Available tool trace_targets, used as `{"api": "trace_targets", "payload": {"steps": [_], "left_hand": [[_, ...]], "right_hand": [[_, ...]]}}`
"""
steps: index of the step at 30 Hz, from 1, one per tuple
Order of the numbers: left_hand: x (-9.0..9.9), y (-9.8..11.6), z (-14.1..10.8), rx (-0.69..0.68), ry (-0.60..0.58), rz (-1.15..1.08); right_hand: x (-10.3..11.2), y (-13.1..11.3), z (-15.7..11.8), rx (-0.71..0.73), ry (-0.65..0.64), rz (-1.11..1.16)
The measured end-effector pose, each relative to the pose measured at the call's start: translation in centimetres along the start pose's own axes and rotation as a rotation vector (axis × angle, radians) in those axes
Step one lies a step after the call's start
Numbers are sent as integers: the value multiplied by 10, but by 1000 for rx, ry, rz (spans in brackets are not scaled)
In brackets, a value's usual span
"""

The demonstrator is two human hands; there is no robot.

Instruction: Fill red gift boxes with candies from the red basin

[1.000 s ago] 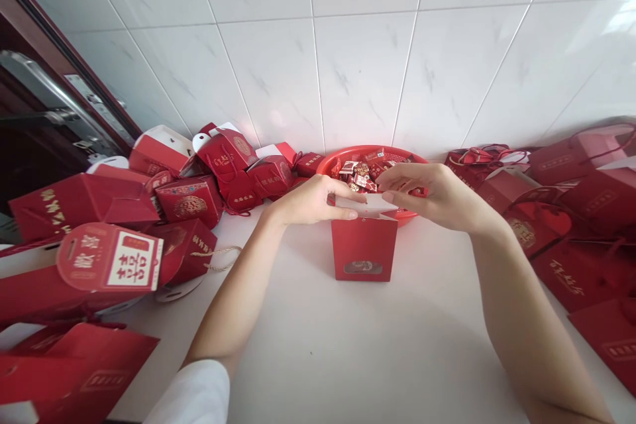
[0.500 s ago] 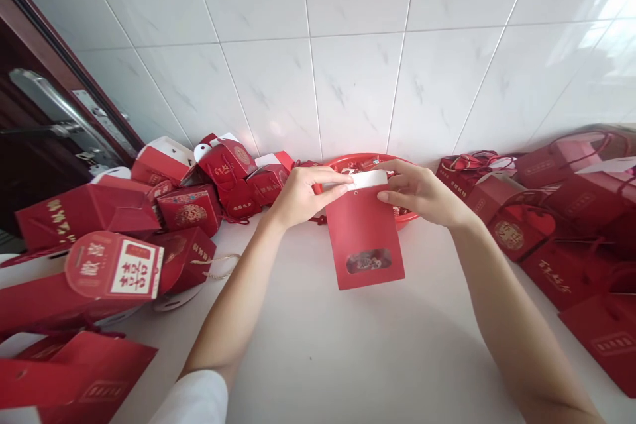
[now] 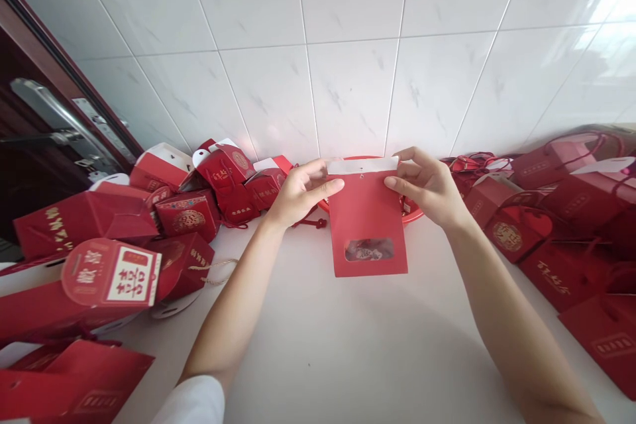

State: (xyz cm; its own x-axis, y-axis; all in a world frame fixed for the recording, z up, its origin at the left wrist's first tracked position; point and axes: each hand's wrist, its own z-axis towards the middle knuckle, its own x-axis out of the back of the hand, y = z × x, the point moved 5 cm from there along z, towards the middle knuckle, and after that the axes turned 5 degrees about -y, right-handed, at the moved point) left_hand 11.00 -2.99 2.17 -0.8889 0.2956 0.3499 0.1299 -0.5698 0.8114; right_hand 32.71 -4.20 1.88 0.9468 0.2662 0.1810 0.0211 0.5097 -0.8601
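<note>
Between my hands is a red paper gift bag with a white flap edge at its top, a small hole beneath it and a clear window low on its front. Something patterned shows through that window. My left hand pinches the upper left edge, thumb on the front. At the upper right edge, my right hand grips it the same way, with the fingers behind. A red plastic basket stands behind the bag, which hides most of it and its contents.
Red gift boxes and bags are heaped along the left, some with cord handles. More red bags crowd the right side. A tiled wall rises behind the white tabletop. A door handle is at far left.
The bag has turned more squarely toward me and risen slightly. My left fingers have shifted from its top edge to its side, and the white flap now stands up flat.
</note>
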Motion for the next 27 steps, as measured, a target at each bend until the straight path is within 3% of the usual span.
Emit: {"api": "trace_targets", "payload": {"steps": [5,18,24,27], "left_hand": [[-2,4,-1,-49,83,-11],[-4,0,-3,-96,170,115],[-8,-1,-3,-154,186,205],[-9,0,-4,-194,185,253]], "right_hand": [[0,2,0,-23,-45,77],[-1,-1,0,-52,-148,-5],[5,6,2,-49,-70,-81],[5,8,3,-83,-92,-106]]}}
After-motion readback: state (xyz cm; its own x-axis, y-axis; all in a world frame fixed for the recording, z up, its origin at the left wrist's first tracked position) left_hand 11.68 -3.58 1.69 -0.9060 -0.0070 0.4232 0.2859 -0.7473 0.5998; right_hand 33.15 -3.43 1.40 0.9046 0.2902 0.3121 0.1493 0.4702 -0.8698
